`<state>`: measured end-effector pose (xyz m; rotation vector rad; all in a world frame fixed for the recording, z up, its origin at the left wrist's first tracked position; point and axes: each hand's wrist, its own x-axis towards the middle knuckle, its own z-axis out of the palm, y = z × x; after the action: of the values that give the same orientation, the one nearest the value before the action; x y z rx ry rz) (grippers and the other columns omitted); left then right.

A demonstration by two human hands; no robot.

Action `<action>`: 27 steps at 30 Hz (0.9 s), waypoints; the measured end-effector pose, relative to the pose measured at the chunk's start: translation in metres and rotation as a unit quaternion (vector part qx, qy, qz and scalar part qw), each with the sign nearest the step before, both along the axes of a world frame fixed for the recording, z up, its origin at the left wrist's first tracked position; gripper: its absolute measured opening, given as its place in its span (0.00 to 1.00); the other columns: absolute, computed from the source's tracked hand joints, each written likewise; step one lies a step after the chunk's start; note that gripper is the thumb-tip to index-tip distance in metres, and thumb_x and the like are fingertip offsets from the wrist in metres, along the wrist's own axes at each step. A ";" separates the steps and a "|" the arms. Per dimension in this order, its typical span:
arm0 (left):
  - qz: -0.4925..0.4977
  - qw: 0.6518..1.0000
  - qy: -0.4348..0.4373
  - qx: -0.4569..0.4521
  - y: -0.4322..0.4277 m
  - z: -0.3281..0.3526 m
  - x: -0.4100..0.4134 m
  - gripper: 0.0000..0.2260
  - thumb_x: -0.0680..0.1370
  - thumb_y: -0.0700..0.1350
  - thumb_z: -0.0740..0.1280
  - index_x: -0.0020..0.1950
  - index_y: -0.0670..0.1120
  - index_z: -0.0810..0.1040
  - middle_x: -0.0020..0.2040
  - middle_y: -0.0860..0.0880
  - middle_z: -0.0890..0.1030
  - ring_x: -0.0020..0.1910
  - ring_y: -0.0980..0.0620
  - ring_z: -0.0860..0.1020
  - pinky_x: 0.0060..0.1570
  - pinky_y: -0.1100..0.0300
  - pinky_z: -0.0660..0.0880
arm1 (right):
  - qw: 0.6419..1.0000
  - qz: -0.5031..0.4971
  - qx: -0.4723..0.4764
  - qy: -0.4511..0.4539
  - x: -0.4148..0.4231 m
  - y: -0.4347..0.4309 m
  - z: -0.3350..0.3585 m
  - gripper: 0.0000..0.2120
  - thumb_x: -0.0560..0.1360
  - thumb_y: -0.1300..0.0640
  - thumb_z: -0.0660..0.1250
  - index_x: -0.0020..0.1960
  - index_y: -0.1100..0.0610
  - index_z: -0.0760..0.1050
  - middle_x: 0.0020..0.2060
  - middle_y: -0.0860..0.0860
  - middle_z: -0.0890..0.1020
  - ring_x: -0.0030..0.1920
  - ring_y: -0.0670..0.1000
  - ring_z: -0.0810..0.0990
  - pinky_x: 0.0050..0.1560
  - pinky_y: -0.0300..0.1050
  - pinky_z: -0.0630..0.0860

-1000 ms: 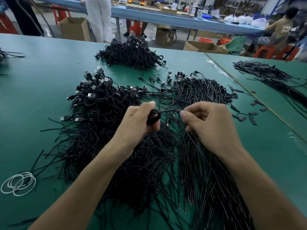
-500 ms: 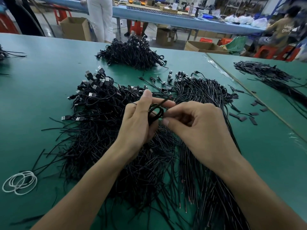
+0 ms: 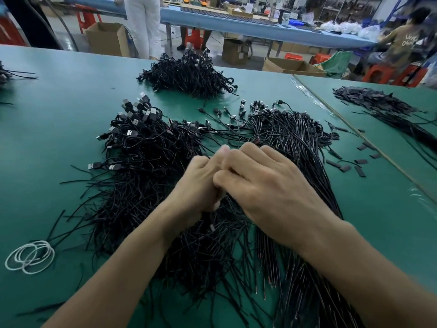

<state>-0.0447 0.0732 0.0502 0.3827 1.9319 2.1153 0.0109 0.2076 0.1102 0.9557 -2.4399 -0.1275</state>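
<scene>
Clenching left grip [image 3: 201,183] and right grip [image 3: 272,185] together over cables [image 3: 142,197], hiding anything held, cannot tell; working amid plugs [image 3: 136,114], loops [image 3: 29,256].

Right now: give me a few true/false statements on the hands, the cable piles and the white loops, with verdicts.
1. The left hand and right hand meet above the loose black cables. True.
2. The white loops lie beside the right hand. False: they lie on the green table at the near left, apart from both hands.
3. USB plugs cluster at the far left of those cables. True.
4. The far bundled pile touches the hands. False: it lies well behind them, apart.
</scene>
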 end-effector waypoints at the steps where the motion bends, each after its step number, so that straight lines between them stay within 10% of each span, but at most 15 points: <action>1: -0.045 0.998 -0.038 -0.010 -0.001 0.000 0.001 0.21 0.85 0.47 0.58 0.32 0.43 0.70 0.23 0.51 0.62 0.21 0.54 0.56 0.22 0.66 0.55 | 1.000 0.022 0.021 -0.006 -0.001 0.003 0.004 0.04 0.75 0.62 0.66 0.46 0.58 0.80 0.46 0.52 0.78 0.49 0.53 0.73 0.48 0.48 0.69; 4: -0.135 0.983 -0.116 -0.044 -0.003 0.001 0.004 0.21 0.78 0.48 0.58 0.24 0.49 0.74 0.21 0.52 0.66 0.18 0.58 0.59 0.21 0.71 0.55 | 0.993 0.045 -0.012 -0.107 -0.003 0.008 0.014 0.01 0.74 0.60 0.71 0.45 0.56 0.80 0.46 0.50 0.79 0.49 0.51 0.76 0.50 0.48 0.73; 10: -0.265 0.948 -0.165 -0.056 -0.005 0.007 -0.003 0.39 0.71 0.80 0.47 0.28 0.49 0.80 0.23 0.55 0.63 0.19 0.59 0.57 0.19 0.69 0.53 | 0.929 -0.062 -0.247 -0.267 -0.010 0.019 0.007 0.04 0.74 0.59 0.73 0.41 0.53 0.81 0.41 0.45 0.79 0.38 0.44 0.78 0.45 0.50 0.78; 15: -0.329 0.938 -0.025 -0.105 -0.015 0.014 0.003 0.11 0.68 0.51 0.76 0.44 0.48 0.80 0.27 0.57 0.67 0.22 0.60 0.61 0.20 0.69 0.58 | 0.900 -0.058 -0.296 -0.315 -0.011 0.025 0.005 0.07 0.71 0.59 0.77 0.44 0.51 0.81 0.37 0.44 0.81 0.35 0.44 0.81 0.35 0.33 0.76; 27: -0.306 0.937 -0.014 -0.167 -0.014 0.013 0.009 0.06 0.77 0.40 0.72 0.47 0.37 0.77 0.31 0.44 0.65 0.21 0.58 0.61 0.19 0.68 0.60 | 0.964 -0.051 -0.133 -0.224 0.000 0.021 0.011 0.04 0.76 0.50 0.71 0.46 0.50 0.82 0.45 0.43 0.77 0.48 0.47 0.76 0.50 0.51 0.77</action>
<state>-0.0361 0.0590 0.0636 0.7566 1.7966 1.3682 0.0111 0.2283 0.1212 0.8030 -2.8205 0.4170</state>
